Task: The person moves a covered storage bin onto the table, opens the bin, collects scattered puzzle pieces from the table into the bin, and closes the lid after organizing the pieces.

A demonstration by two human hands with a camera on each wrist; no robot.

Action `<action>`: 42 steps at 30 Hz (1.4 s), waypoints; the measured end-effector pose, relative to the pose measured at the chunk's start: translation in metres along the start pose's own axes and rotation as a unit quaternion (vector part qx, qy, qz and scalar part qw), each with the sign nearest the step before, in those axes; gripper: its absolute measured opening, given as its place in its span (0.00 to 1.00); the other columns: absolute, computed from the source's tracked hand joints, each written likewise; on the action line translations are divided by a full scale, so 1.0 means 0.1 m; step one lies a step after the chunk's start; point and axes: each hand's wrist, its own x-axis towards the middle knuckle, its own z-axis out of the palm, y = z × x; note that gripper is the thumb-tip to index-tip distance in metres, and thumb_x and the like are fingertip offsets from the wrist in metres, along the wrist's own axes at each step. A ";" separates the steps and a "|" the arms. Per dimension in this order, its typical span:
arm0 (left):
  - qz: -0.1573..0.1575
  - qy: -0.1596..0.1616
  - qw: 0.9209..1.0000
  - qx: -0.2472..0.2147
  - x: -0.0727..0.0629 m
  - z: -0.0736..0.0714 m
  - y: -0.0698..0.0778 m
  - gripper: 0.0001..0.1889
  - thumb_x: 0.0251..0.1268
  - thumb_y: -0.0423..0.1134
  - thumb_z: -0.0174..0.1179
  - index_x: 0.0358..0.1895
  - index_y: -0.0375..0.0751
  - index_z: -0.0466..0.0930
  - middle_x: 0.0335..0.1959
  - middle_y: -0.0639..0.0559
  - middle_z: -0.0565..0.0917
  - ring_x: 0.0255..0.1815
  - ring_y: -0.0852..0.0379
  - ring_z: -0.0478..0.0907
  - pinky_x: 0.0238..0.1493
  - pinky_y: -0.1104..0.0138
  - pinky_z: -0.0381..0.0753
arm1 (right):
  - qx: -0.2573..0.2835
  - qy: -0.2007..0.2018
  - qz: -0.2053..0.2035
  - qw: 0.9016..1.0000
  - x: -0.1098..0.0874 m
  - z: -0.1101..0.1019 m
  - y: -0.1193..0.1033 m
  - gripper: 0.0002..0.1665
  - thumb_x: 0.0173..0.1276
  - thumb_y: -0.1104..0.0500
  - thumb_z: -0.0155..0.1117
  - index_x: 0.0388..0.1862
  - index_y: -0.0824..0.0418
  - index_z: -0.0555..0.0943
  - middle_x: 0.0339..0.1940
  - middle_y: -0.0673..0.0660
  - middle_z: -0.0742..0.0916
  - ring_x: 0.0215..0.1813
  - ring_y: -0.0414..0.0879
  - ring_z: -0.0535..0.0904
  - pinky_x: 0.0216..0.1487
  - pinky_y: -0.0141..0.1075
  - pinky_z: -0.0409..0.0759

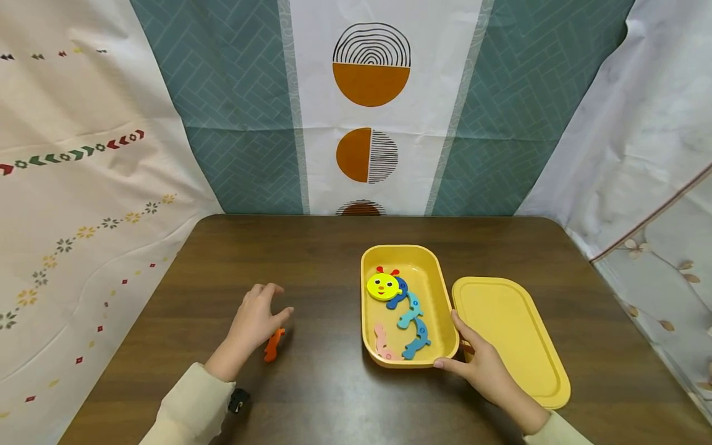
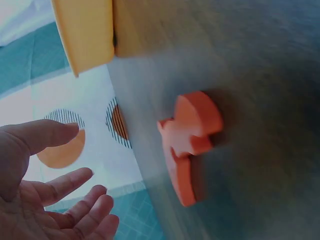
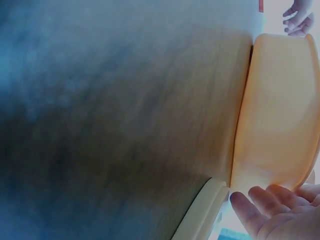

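Observation:
My left hand (image 1: 257, 318) is held over the table, its fingers and thumb spread apart and nothing between them. Below it lies an orange puzzle piece (image 2: 187, 132), curved and notched, apart from the fingers in the left wrist view. My right hand (image 1: 484, 364) touches the near right corner of a yellow box (image 1: 408, 363), thumb at the near wall and index finger along the right side. Inside the box are a smiling yellow caterpillar head (image 1: 384, 287) and several body pieces: dark blue, teal (image 1: 410, 311), blue (image 1: 418, 340) and pink (image 1: 381, 343).
A yellow lid (image 1: 508, 334) lies flat to the right of the box, partly under my right hand. A small black object (image 1: 238, 400) sits beside my left sleeve. Something orange-brown (image 1: 467, 348) shows between box and lid. Patterned cloth hangs around the wooden table (image 1: 311, 247).

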 end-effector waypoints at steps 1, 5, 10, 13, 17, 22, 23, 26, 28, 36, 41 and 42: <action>-0.003 -0.004 1.000 0.002 -0.02 -0.01 -0.02 0.22 0.58 0.40 0.64 0.53 0.31 0.74 0.53 0.29 0.73 0.54 0.31 0.70 0.51 0.43 0.71 | -0.001 -0.001 0.001 1.000 0.00 0.00 0.00 0.55 0.50 0.53 0.76 0.71 0.70 0.59 0.71 0.69 0.66 0.66 0.63 0.69 0.53 0.48 0.77; -0.021 -0.023 1.000 0.005 -0.10 -0.01 -0.07 0.22 0.56 0.40 0.66 0.51 0.31 0.75 0.51 0.28 0.73 0.51 0.31 0.71 0.49 0.43 0.73 | -0.003 -0.004 0.003 1.000 -0.01 -0.01 0.00 0.55 0.50 0.52 0.76 0.72 0.70 0.58 0.71 0.69 0.66 0.67 0.62 0.68 0.53 0.48 0.77; -0.039 -0.038 0.999 0.001 -0.15 0.03 -0.12 0.22 0.53 0.37 0.68 0.50 0.30 0.74 0.48 0.28 0.73 0.45 0.34 0.75 0.44 0.46 0.75 | -0.003 0.005 -0.010 1.000 0.00 -0.01 0.00 0.55 0.50 0.53 0.76 0.71 0.71 0.59 0.70 0.69 0.67 0.65 0.63 0.69 0.52 0.47 0.78; -0.052 -0.048 0.997 0.003 -0.16 0.05 -0.15 0.23 0.52 0.38 0.68 0.49 0.29 0.74 0.47 0.29 0.74 0.41 0.38 0.75 0.41 0.49 0.76 | 0.000 0.010 -0.024 1.000 0.00 0.01 0.01 0.54 0.50 0.54 0.76 0.71 0.72 0.60 0.70 0.69 0.67 0.65 0.63 0.70 0.50 0.47 0.79; -0.053 -0.059 0.997 0.013 -0.17 0.08 -0.17 0.22 0.51 0.38 0.70 0.47 0.30 0.74 0.40 0.35 0.75 0.34 0.45 0.75 0.35 0.53 0.76 | 0.006 0.006 -0.020 1.000 0.00 0.02 0.04 0.54 0.50 0.54 0.76 0.71 0.71 0.59 0.71 0.68 0.66 0.65 0.62 0.70 0.51 0.47 0.78; -0.041 -0.064 0.997 0.025 -0.18 0.13 -0.19 0.20 0.48 0.37 0.71 0.42 0.32 0.75 0.34 0.42 0.74 0.31 0.49 0.74 0.33 0.55 0.75 | 0.007 -0.001 -0.003 1.000 -0.01 0.02 0.04 0.55 0.50 0.53 0.76 0.71 0.71 0.58 0.71 0.69 0.65 0.65 0.62 0.70 0.51 0.47 0.78; -0.041 -0.063 0.997 0.027 -0.18 0.13 -0.20 0.19 0.48 0.37 0.71 0.42 0.32 0.75 0.34 0.42 0.75 0.31 0.49 0.74 0.33 0.55 0.75 | 0.006 -0.002 -0.002 1.000 -0.01 0.01 0.04 0.55 0.50 0.53 0.76 0.72 0.71 0.58 0.71 0.69 0.65 0.65 0.62 0.70 0.52 0.48 0.78; -0.040 -0.062 0.997 0.029 -0.19 0.15 -0.20 0.19 0.49 0.36 0.70 0.42 0.32 0.74 0.34 0.41 0.74 0.31 0.49 0.74 0.33 0.55 0.76 | 0.008 -0.002 -0.001 1.000 -0.01 0.01 0.03 0.55 0.50 0.53 0.76 0.72 0.71 0.58 0.71 0.68 0.65 0.66 0.62 0.69 0.52 0.47 0.77; -0.040 -0.061 0.997 0.029 -0.19 0.16 -0.20 0.19 0.49 0.36 0.71 0.42 0.32 0.74 0.34 0.41 0.74 0.31 0.49 0.74 0.34 0.54 0.76 | 0.011 -0.001 0.000 1.000 -0.01 0.01 0.03 0.55 0.50 0.54 0.76 0.72 0.70 0.58 0.71 0.68 0.65 0.66 0.61 0.69 0.52 0.47 0.77; -0.032 -0.057 0.998 0.025 -0.22 0.17 -0.18 0.16 0.48 0.32 0.70 0.34 0.34 0.71 0.29 0.44 0.71 0.28 0.51 0.70 0.30 0.59 0.73 | 0.011 0.000 0.003 1.000 -0.02 0.00 0.02 0.55 0.50 0.53 0.76 0.72 0.70 0.58 0.71 0.68 0.66 0.66 0.61 0.69 0.53 0.47 0.77; -0.024 -0.049 0.998 0.023 -0.23 0.18 -0.20 0.16 0.47 0.29 0.69 0.27 0.37 0.67 0.25 0.48 0.67 0.25 0.53 0.65 0.27 0.63 0.67 | 0.010 -0.001 0.003 1.000 -0.02 0.01 0.02 0.55 0.51 0.54 0.75 0.72 0.70 0.58 0.71 0.69 0.66 0.66 0.61 0.69 0.53 0.47 0.77; -0.023 -0.048 0.998 0.022 -0.23 0.18 -0.20 0.16 0.47 0.29 0.69 0.27 0.37 0.67 0.24 0.48 0.67 0.25 0.54 0.65 0.27 0.64 0.67 | 0.010 -0.002 0.003 1.000 -0.02 0.01 0.02 0.55 0.51 0.53 0.75 0.72 0.70 0.58 0.71 0.69 0.66 0.66 0.61 0.69 0.53 0.47 0.77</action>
